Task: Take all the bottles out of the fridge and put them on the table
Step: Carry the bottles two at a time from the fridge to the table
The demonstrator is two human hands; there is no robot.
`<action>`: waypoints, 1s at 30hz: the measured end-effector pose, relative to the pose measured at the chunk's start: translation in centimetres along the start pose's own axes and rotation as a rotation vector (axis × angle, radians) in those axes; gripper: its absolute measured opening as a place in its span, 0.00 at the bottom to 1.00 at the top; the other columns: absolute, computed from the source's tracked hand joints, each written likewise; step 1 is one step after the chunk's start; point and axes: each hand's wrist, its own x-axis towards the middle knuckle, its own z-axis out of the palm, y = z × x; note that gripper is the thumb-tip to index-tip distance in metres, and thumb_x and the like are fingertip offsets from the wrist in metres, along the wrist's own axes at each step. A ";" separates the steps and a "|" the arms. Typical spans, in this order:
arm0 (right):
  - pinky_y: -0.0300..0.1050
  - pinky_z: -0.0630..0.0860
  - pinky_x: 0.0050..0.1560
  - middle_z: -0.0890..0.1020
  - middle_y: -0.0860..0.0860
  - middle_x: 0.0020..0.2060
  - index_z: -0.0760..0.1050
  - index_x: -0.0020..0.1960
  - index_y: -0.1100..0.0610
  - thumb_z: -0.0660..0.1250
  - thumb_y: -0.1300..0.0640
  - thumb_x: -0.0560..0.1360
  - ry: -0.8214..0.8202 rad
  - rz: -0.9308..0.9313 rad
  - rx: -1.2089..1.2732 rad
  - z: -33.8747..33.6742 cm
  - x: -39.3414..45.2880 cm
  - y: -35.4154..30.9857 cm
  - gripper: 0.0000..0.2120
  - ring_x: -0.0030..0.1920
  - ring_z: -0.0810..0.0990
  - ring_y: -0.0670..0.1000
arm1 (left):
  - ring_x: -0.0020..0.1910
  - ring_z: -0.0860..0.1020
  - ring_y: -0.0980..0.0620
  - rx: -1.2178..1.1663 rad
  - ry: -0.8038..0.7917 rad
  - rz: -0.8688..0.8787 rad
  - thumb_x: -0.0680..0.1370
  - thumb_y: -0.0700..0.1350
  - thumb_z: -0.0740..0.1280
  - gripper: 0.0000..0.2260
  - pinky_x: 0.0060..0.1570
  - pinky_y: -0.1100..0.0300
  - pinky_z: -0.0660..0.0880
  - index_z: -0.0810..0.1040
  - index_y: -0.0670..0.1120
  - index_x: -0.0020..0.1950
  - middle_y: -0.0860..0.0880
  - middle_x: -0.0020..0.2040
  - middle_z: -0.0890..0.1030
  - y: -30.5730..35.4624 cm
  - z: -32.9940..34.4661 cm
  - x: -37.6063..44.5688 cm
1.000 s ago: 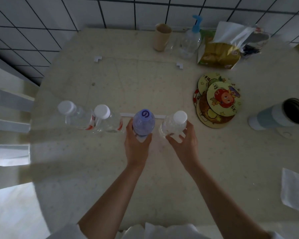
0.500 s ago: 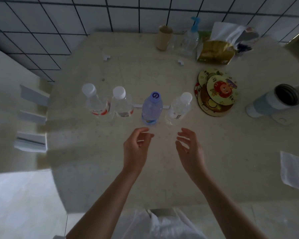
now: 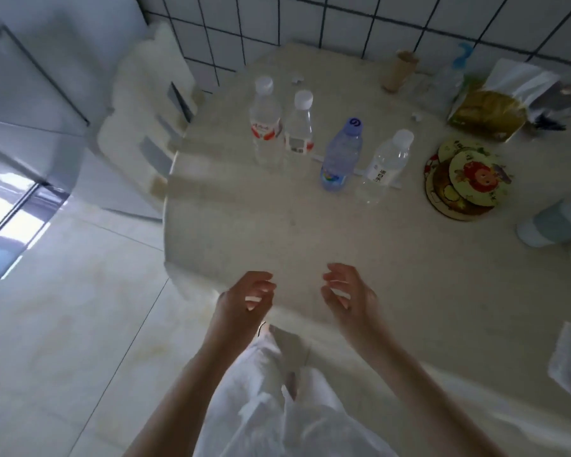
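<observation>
Now, four bottles stand upright in a row on the table [image 3: 277, 232], well ahead of both hands: a red-labelled bottle [image 3: 265, 122] farthest out to the left, a second clear bottle [image 3: 299, 127] touching it or just beside it, a blue bottle [image 3: 342, 155] with a blue cap next, and a clear bottle with a white label [image 3: 386, 164] closest to the right hand's side. All four are capped; the three clear ones hold clear liquid, though the levels are hard to read. Beyond the right hand, a stack of round coasters [image 3: 465, 179] lies flat, one pale blue cup [image 3: 554, 221] lies on its side at the edge of the view, and a gold tissue pack [image 3: 488, 112] shows white tissue sticking out of its top. One brown paper cup [image 3: 399, 70] and one pump bottle [image 3: 449, 80] stand far back by the tiled wall. Left hand [image 3: 243, 301] hovers over the near table edge, fingers loosely curled, holding nothing. Right hand [image 3: 350, 293] hovers beside it, fingers likewise loosely bent, nothing in it, touching nothing.
</observation>
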 end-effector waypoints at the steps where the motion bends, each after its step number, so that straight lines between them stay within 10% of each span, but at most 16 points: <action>1: 0.51 0.79 0.55 0.80 0.48 0.50 0.72 0.62 0.54 0.68 0.61 0.76 -0.049 -0.020 -0.008 0.2 -1.1 -0.1 0.15 0.53 0.81 0.50 | 0.44 0.82 0.61 0.001 0.029 -0.024 0.75 0.36 0.68 0.11 0.43 0.67 0.78 0.78 0.50 0.54 0.55 0.46 0.85 -0.3 -0.1 -1.7; 15: 0.43 0.73 0.63 0.77 0.42 0.53 0.67 0.62 0.46 0.65 0.57 0.78 -0.643 -0.176 -0.184 9.9 -13.5 -6.0 0.15 0.58 0.76 0.42 | 0.44 0.80 0.62 0.004 0.295 -0.247 0.76 0.40 0.69 0.11 0.47 0.66 0.78 0.77 0.55 0.54 0.59 0.44 0.83 -5.9 -6.4 -22.3; 30: 0.45 0.75 0.60 0.79 0.45 0.53 0.68 0.64 0.50 0.66 0.56 0.77 -1.008 -0.392 -0.317 35.3 -28.2 -15.1 0.17 0.56 0.78 0.44 | 0.43 0.80 0.62 -0.073 0.718 -0.545 0.76 0.39 0.68 0.10 0.44 0.70 0.76 0.78 0.52 0.54 0.58 0.44 0.83 -19.0 -26.8 -42.4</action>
